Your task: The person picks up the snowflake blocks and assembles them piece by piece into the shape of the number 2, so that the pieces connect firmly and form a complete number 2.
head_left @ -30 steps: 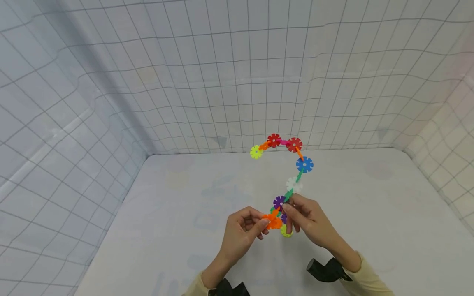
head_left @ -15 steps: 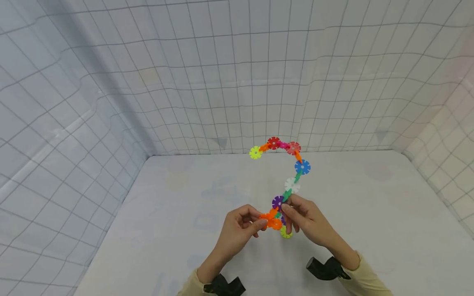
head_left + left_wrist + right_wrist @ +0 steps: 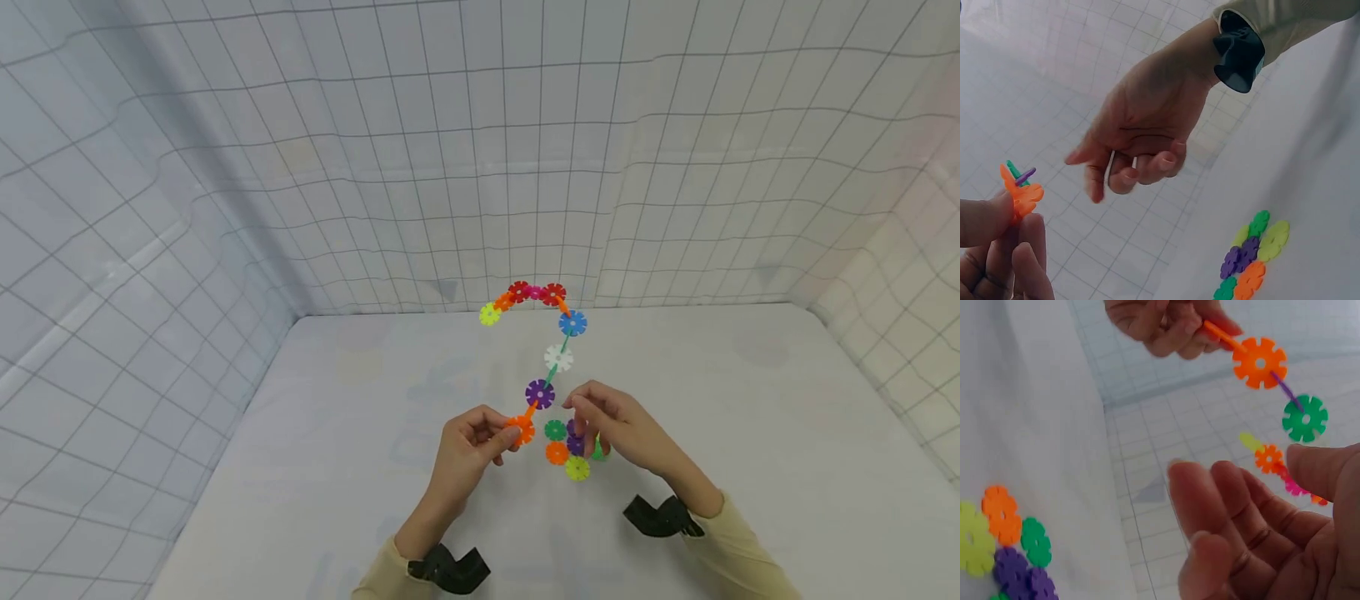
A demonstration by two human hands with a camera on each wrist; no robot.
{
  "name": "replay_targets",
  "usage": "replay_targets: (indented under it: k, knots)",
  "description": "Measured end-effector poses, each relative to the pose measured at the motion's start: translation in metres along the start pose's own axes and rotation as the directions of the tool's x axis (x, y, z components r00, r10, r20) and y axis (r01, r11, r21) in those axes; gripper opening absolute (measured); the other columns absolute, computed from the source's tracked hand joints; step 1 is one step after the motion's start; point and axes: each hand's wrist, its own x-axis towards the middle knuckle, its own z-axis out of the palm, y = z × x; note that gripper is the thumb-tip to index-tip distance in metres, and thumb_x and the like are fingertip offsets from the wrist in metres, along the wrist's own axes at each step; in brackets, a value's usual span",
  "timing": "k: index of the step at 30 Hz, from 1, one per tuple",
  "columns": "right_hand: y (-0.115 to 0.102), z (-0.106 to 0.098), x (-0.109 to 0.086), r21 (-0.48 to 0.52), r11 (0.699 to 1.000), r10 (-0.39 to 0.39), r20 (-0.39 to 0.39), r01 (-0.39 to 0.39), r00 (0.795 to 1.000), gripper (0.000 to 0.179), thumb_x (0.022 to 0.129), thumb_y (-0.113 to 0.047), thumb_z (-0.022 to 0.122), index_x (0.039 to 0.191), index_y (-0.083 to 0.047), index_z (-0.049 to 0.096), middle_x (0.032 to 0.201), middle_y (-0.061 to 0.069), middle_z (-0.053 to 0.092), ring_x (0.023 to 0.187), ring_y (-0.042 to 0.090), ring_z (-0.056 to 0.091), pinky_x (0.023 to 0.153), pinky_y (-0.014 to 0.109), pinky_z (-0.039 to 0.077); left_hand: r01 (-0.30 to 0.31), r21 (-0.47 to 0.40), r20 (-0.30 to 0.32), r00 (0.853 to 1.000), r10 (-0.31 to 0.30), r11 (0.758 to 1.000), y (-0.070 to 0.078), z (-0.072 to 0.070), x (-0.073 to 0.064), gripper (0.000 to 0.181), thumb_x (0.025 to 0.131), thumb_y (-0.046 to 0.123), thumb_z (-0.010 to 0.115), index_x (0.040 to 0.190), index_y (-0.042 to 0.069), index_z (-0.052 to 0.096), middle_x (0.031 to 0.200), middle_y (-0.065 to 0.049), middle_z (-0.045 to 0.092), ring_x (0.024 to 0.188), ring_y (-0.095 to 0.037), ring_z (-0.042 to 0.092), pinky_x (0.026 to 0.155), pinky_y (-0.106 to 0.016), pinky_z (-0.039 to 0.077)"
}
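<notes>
My left hand (image 3: 467, 457) pinches an orange notched flower-shaped disc (image 3: 522, 431) at the near end of a linked chain. From there the chain curves away through a purple disc (image 3: 540, 394), a white disc (image 3: 558, 358), a blue disc (image 3: 572, 323) and red ones to a yellow disc (image 3: 490, 314) at its far end. My right hand (image 3: 626, 427) holds nothing, its fingers loosely bent, apart from the chain in the right wrist view. Loose discs lie below it, among them an orange one (image 3: 557, 452), a green one (image 3: 556, 430) and a yellow-green one (image 3: 577, 468); it partly hides others.
The pieces lie on a white table (image 3: 360, 500). Beyond its far edge rises a pale wall covering (image 3: 480, 167) with a dark grid, which continues along both sides. Each wrist wears a black camera mount, such as the right one (image 3: 663, 517).
My right hand has let go of the chain and drawn apart from it. The left hand has moved left with the chain, uncovering the loose discs. A second orange disc at the pinch no longer shows.
</notes>
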Motion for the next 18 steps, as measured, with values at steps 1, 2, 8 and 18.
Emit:
replay_targets:
  k: [1, 2, 8, 18]
  knots:
    - [0.004, -0.002, 0.001, -0.027, 0.999, 0.024, -0.005, -0.024, 1.0, 0.018, 0.101, -0.021, 0.048, 0.105, -0.006, 0.057, 0.081, 0.019, 0.058, 0.06, 0.032, 0.059, 0.049, 0.038, 0.05, -0.002, -0.001, -0.003, 1.0, 0.002, 1.0, 0.0, -0.001, 0.0, 0.014, 0.088, 0.011, 0.069, 0.09, -0.003, 0.065, 0.078, -0.014, 0.066, 0.068, -0.018, 0.061, 0.056, -0.024, 0.048]
    - [0.009, -0.003, 0.001, -0.063, 0.997, 0.044, -0.012, -0.045, 0.999, 0.019, 0.1, -0.023, 0.05, 0.104, -0.006, 0.058, 0.081, 0.019, 0.059, 0.06, 0.031, 0.06, 0.049, 0.038, 0.05, -0.008, -0.002, -0.005, 1.0, 0.008, 1.0, 0.0, -0.002, 0.001, 0.014, 0.087, 0.011, 0.069, 0.09, -0.002, 0.066, 0.078, -0.014, 0.066, 0.068, -0.018, 0.061, 0.056, -0.024, 0.048]
    - [0.037, 0.001, 0.007, -0.366, 0.919, 0.137, -0.054, -0.147, 0.989, 0.017, 0.09, -0.029, 0.067, 0.094, -0.013, 0.065, 0.078, -0.002, 0.06, 0.061, 0.017, 0.055, 0.054, 0.027, 0.044, -0.029, -0.009, -0.016, 0.999, 0.029, 1.0, 0.001, -0.006, 0.001, 0.011, 0.088, 0.008, 0.068, 0.089, -0.003, 0.065, 0.078, -0.014, 0.066, 0.067, -0.017, 0.06, 0.055, -0.025, 0.049]
    - [0.042, 0.011, 0.005, -0.536, 0.831, 0.224, 0.08, -0.148, 0.971, 0.038, 0.067, -0.035, 0.086, 0.081, -0.015, 0.057, 0.069, -0.005, 0.051, 0.064, 0.014, 0.045, 0.057, 0.028, 0.038, -0.022, -0.027, -0.031, 0.999, 0.021, 0.999, 0.005, -0.011, 0.0, 0.013, 0.088, 0.009, 0.068, 0.092, -0.003, 0.065, 0.079, -0.013, 0.066, 0.068, -0.017, 0.06, 0.055, -0.023, 0.048]
